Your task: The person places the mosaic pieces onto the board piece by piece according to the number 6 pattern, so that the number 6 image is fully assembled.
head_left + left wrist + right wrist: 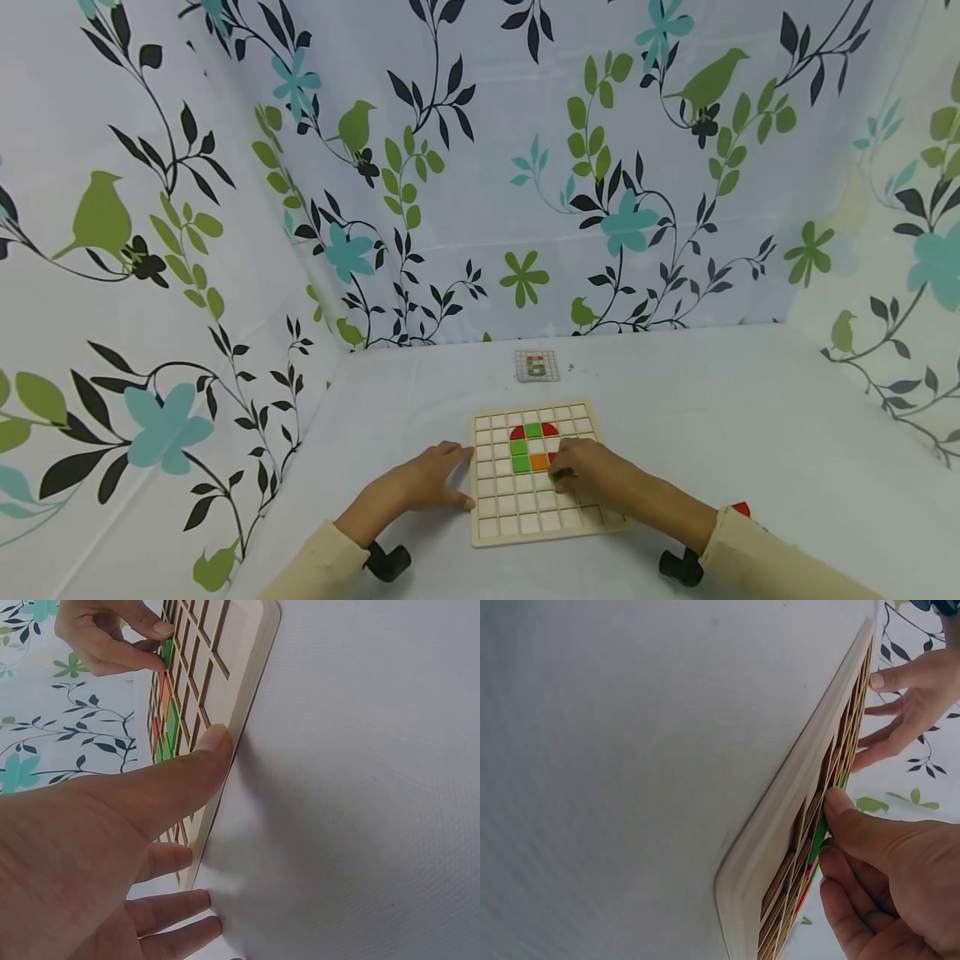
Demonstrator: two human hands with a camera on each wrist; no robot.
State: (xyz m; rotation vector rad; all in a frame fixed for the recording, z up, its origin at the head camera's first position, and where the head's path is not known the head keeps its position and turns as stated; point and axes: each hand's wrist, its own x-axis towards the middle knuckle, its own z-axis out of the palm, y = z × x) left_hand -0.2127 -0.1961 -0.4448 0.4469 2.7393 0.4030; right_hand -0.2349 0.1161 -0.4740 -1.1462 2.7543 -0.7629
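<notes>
A pale wooden grid board (487, 527) lies on the white table. Red, green and orange tiles sit in its cells, among them an orange tile (539, 462), a green tile (521, 464) and a rounded red tile (550, 429). My right hand (596, 475) reaches over the board's right half and pinches a green tile (819, 834) between thumb and fingers, right at the grid just below the red tile. Spread along the board's left edge, my left hand (423, 479) touches the frame with thumb and fingertips, its fingers fairly straight.
Behind the board lies a small grid card (537, 366) with a coloured tile pattern. A small red piece (741, 508) shows beside the right sleeve. Patterned curtains (480, 167) with birds and leaves stand behind the table and along both sides.
</notes>
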